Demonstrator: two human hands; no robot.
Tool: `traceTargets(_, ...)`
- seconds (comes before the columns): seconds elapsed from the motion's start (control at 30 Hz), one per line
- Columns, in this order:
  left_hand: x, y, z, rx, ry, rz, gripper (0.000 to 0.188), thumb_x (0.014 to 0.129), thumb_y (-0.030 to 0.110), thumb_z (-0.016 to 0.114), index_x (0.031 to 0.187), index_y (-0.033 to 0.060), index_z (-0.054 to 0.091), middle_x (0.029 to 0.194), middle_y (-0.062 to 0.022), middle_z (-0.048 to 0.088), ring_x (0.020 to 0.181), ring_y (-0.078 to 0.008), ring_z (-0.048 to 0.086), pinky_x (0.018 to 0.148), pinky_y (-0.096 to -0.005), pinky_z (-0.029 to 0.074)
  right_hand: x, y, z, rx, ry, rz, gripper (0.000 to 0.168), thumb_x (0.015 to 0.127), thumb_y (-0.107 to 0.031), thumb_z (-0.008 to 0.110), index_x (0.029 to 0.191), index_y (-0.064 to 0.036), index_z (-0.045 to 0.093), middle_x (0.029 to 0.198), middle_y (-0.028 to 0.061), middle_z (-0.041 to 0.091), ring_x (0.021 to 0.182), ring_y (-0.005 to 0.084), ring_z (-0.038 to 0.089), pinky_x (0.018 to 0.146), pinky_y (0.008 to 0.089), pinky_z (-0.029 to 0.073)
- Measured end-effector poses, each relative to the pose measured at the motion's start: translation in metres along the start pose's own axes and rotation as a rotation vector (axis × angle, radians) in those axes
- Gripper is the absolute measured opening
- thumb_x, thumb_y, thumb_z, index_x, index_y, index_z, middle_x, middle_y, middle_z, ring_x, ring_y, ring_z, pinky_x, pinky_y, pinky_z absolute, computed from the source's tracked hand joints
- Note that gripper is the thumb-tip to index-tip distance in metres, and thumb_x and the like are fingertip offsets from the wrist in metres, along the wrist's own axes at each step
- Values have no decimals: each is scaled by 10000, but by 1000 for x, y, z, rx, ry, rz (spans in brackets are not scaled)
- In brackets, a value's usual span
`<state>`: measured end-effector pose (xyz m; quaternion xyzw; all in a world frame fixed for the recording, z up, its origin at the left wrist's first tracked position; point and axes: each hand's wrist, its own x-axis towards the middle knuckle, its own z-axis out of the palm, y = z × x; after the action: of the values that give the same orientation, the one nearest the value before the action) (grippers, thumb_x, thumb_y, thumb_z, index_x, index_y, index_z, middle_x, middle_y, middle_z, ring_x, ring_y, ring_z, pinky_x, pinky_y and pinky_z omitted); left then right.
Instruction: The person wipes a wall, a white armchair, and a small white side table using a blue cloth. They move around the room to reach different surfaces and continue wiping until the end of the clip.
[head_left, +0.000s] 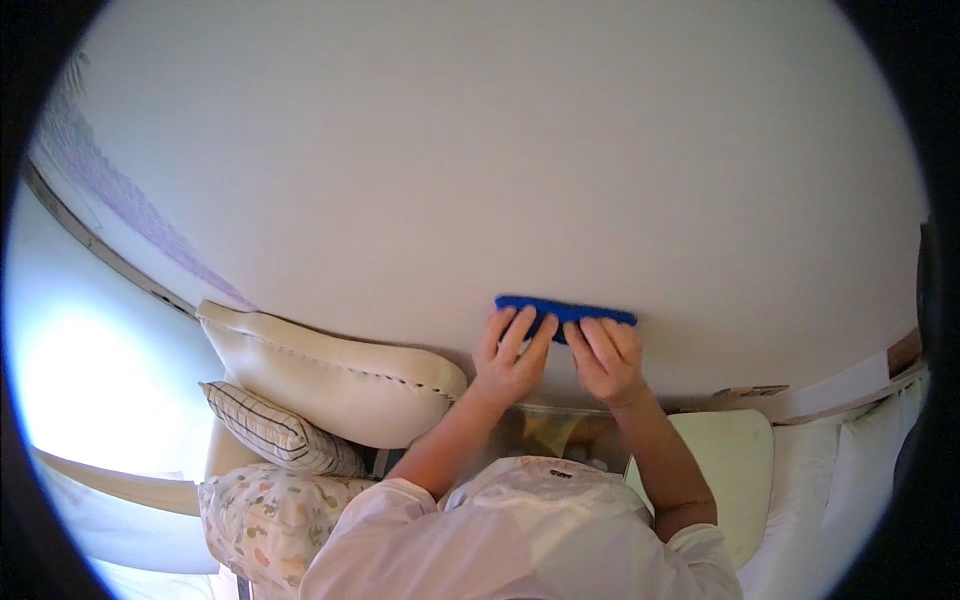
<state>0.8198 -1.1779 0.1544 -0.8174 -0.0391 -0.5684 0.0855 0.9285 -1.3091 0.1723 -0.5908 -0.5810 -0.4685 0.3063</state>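
Observation:
A dark blue cloth or pad (566, 309) lies flat against a broad pale wall (465, 165); the picture does not settle which. My left hand (514, 354) grips its left half, fingers spread over its lower edge. Close beside it, my right hand (609, 358) holds the right half with bent fingers. The two hands nearly meet at the middle. Both forearms reach up from my white short-sleeved shirt (525, 532).
At the left stand a cream padded backrest (337, 375), a checked cushion (262, 424) and a patterned pillow (277, 517). A pale rounded panel (724, 480) is at the right. Low on the wall sits a small plate (750, 391). A purple patch (142, 202) marks the wall's left side.

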Motion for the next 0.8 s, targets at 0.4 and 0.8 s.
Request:
traceTargets(0.4, 67, -49, -26, 36, 161, -45, 301, 789, 55, 625, 1076, 133, 671, 1247, -111, 516, 1123, -315, 473, 941, -401, 417, 89, -12, 22, -118, 193, -15, 244, 711, -161, 732, 954, -170, 739, 1108, -67, 580, 994, 131, 510, 749, 269, 375)
traceTargets(0.8, -19, -74, -30, 78, -7, -114, 329, 766, 30, 655, 1073, 148, 655, 1205, -119, 507, 1058, -325, 528, 886, -403, 480, 42, -44, 56, -77, -21, -125, 250, 774, -166, 689, 1022, -155, 724, 1111, -39, 575, 994, 122, 513, 794, 288, 375)
